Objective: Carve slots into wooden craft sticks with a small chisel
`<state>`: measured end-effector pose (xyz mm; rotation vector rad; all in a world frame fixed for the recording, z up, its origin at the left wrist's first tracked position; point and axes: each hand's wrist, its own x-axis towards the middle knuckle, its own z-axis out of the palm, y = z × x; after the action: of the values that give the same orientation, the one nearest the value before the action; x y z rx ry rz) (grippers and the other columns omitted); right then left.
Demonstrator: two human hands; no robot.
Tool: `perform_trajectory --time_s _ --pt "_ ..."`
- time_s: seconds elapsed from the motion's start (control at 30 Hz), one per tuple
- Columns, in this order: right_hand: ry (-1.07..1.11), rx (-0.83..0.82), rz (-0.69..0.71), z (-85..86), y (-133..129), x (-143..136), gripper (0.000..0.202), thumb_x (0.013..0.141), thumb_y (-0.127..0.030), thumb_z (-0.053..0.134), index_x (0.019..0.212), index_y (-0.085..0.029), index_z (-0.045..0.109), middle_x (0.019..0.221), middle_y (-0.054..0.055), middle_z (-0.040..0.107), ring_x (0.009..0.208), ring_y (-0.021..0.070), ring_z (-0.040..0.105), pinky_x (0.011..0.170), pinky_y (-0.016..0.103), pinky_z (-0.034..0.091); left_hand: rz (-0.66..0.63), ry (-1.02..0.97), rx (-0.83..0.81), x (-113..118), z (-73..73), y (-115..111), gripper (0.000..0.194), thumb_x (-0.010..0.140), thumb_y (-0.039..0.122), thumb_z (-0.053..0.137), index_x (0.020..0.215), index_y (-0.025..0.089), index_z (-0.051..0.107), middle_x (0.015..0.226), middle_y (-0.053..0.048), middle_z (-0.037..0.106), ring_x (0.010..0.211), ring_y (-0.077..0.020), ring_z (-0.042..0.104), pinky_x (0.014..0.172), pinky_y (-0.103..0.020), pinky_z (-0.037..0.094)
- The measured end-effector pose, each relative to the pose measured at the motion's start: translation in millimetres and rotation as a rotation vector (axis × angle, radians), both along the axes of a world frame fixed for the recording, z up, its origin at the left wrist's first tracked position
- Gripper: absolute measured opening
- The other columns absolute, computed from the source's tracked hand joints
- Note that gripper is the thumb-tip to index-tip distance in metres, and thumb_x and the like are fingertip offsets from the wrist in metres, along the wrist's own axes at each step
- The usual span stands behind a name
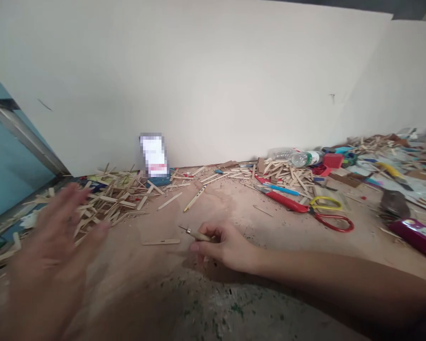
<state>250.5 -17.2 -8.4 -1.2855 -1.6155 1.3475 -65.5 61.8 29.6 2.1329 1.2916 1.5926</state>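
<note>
My right hand (224, 241) is closed around the wooden handle of a small awl-like tool (199, 235). Its metal collar and thin tip point left, just above the table. Close to that tip lies a flat wooden craft stick (161, 242) with a small dark mark near its middle. At the left, my left hand (62, 237) is raised and smeared by motion. Its thumb stands apart from the fingers, and nothing shows in it. Beyond the right hand, a gold-tipped pen-like tool (194, 199) rests on the table.
Loose wooden sticks (117, 199) are heaped behind my left hand. A phone (155, 155) leans at the wall (213, 85). Rightward lie red-and-yellow-handled scissors (332, 222), a red-handled cutter (286, 201), a blue pen (280, 189), plastic bottles (303, 158) and a purple box (417, 237).
</note>
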Motion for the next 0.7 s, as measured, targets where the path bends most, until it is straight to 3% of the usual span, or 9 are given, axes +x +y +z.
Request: perform_trajectory --time_s 0.07,0.17,0.3,0.37,0.43,0.53,0.6,0.7 --pt "-0.007 0.003 0.002 1.5 -1.0 0.9 0.038 0.112 -0.050 0.075 0.128 -0.015 0.075 0.121 0.008 0.077 0.104 0.0217 0.077 0.093 0.042 0.069 -0.071 0.120 -0.221 10.1 7.9 -11.9 0.043 0.106 0.060 0.077 0.144 0.040 0.078 0.176 0.003 0.061 0.164 -0.0356 0.057 0.142 -0.061 0.039" --pt "-0.030 0.024 -0.008 4.2 -3.6 2.7 0.039 0.113 -0.051 0.073 0.129 -0.015 0.075 0.120 0.008 0.077 0.102 0.0212 0.077 0.092 0.041 0.069 -0.174 0.203 -0.363 20.2 8.0 -18.2 0.041 0.106 0.065 0.072 0.122 0.031 0.087 0.152 -0.005 0.080 0.147 -0.0338 0.073 0.132 -0.058 0.056" --pt "-0.117 0.097 -0.063 10.3 -4.1 8.3 0.039 0.113 -0.050 0.073 0.132 -0.016 0.074 0.123 0.009 0.077 0.105 0.0220 0.077 0.094 0.043 0.069 -0.221 0.273 -0.315 26.7 -9.8 -12.3 0.038 0.110 0.055 0.065 0.107 0.027 0.091 0.130 -0.007 0.089 0.121 -0.0278 0.085 0.109 -0.043 0.070" --pt "-0.199 0.142 -0.127 13.9 2.0 14.5 0.039 0.113 -0.049 0.073 0.135 -0.017 0.074 0.130 0.011 0.076 0.111 0.0235 0.076 0.098 0.045 0.069 -0.291 0.332 -0.250 29.3 -19.6 -12.6 0.032 0.111 0.046 0.064 0.104 0.030 0.091 0.123 -0.003 0.090 0.111 -0.0229 0.087 0.099 -0.034 0.070" --pt "-0.304 0.180 -0.204 17.6 15.0 26.6 0.040 0.113 -0.047 0.074 0.139 -0.018 0.073 0.138 0.012 0.075 0.118 0.0253 0.076 0.102 0.048 0.068 -0.370 0.375 -0.149 30.4 -27.4 -16.6 0.030 0.112 0.041 0.062 0.107 0.033 0.090 0.123 0.000 0.090 0.110 -0.0207 0.086 0.099 -0.031 0.067" --pt "-0.509 0.195 -0.319 25.2 44.1 64.7 0.044 0.111 -0.045 0.077 0.144 -0.018 0.071 0.143 0.013 0.073 0.124 0.0277 0.075 0.105 0.051 0.068 -0.485 0.414 0.006 27.6 -34.8 -22.2 0.021 0.107 0.032 0.068 0.114 0.036 0.088 0.124 0.005 0.090 0.113 -0.0198 0.084 0.106 -0.031 0.060" --pt "-0.667 0.177 -0.412 34.1 63.3 104.1 0.045 0.111 -0.046 0.077 0.145 -0.018 0.071 0.145 0.013 0.072 0.125 0.0285 0.075 0.106 0.051 0.068 -0.577 0.537 0.170 24.9 -37.5 -21.9 0.027 0.107 0.024 0.069 0.127 0.036 0.084 0.135 0.005 0.087 0.120 -0.0179 0.082 0.110 -0.028 0.056" --pt "-0.899 0.161 -0.551 56.0 82.0 171.3 0.046 0.110 -0.047 0.077 0.145 -0.017 0.072 0.146 0.012 0.072 0.127 0.0314 0.074 0.107 0.052 0.067 -0.603 0.624 0.341 23.5 -39.4 -17.8 0.027 0.110 0.023 0.064 0.131 0.031 0.079 0.137 0.002 0.086 0.121 -0.0181 0.082 0.113 -0.029 0.054"
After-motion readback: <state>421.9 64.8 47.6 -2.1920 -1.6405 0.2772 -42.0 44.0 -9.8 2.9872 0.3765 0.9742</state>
